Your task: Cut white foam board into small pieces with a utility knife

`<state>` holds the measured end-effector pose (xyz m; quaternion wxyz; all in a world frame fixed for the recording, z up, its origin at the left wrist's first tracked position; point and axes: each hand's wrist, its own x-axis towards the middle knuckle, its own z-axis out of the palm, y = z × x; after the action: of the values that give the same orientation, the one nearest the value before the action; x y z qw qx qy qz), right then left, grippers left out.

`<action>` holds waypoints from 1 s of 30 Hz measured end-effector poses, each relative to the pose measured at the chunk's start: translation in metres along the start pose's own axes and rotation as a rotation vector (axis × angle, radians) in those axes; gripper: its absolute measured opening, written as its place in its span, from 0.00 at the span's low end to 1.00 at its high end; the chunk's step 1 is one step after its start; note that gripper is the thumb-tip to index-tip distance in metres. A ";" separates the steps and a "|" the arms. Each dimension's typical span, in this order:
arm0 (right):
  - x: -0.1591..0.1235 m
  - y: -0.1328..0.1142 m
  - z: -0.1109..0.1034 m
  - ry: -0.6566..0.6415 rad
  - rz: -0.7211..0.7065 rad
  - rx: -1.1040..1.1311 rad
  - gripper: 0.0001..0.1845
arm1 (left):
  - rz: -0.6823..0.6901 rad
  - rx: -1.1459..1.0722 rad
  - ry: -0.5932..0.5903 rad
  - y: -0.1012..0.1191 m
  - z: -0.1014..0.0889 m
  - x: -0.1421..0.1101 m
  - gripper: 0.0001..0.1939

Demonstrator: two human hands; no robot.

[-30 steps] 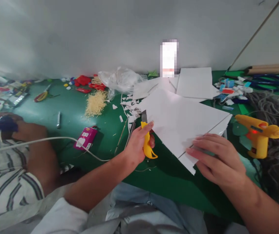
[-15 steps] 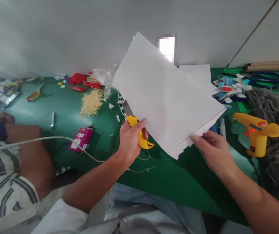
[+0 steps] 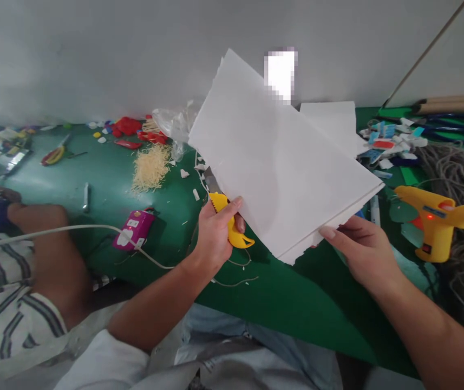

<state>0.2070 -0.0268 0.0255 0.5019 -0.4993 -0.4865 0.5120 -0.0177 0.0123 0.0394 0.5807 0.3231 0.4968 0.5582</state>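
My left hand (image 3: pixel 215 233) is closed around a yellow-handled utility knife (image 3: pixel 240 238). Its grey blade points up and away, partly behind white sheets. Tilted above the green table, the stacked white sheets (image 3: pixel 280 157) have a ragged lower edge. With thumb on top and fingers underneath, my right hand (image 3: pixel 361 249) pinches them at the lower right edge. The thumb of my left hand lies by their lower left edge; whether it touches is unclear. Behind them, another white sheet (image 3: pixel 331 122) is partly covered.
On the right are a yellow glue gun (image 3: pixel 437 222), grey yarn (image 3: pixel 463 276) and scraps (image 3: pixel 390 143). To the left, a pink power box (image 3: pixel 134 230) with a white cable lies near shredded straw (image 3: pixel 150 168) and scissors (image 3: pixel 56 154). A person's arm (image 3: pixel 53 260) rests at far left.
The white sheets and my right hand have shifted slightly right in view. The view itself has moved a little. Both hands keep their holds.
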 end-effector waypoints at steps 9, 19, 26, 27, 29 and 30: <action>0.002 0.000 -0.005 -0.048 -0.012 0.070 0.16 | -0.042 -0.011 0.002 -0.001 -0.003 0.004 0.16; 0.001 0.000 -0.009 -0.135 0.001 0.123 0.14 | -0.054 0.015 -0.005 0.002 -0.005 0.004 0.17; 0.010 -0.003 -0.013 0.360 -0.078 0.149 0.20 | -0.015 0.156 -0.007 0.000 -0.013 0.007 0.17; 0.011 -0.005 -0.014 0.390 -0.089 0.149 0.20 | -0.009 0.179 -0.019 0.001 -0.015 0.009 0.17; 0.014 -0.008 -0.017 0.396 -0.083 0.139 0.19 | -0.002 0.218 -0.046 0.004 -0.019 0.012 0.16; 0.014 -0.010 -0.018 0.375 -0.055 0.117 0.19 | -0.003 0.234 -0.057 0.007 -0.021 0.013 0.16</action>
<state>0.2250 -0.0122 0.0347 0.6255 -0.5425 -0.3675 0.4236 -0.0408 0.0224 0.0369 0.5536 0.4038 0.5424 0.4861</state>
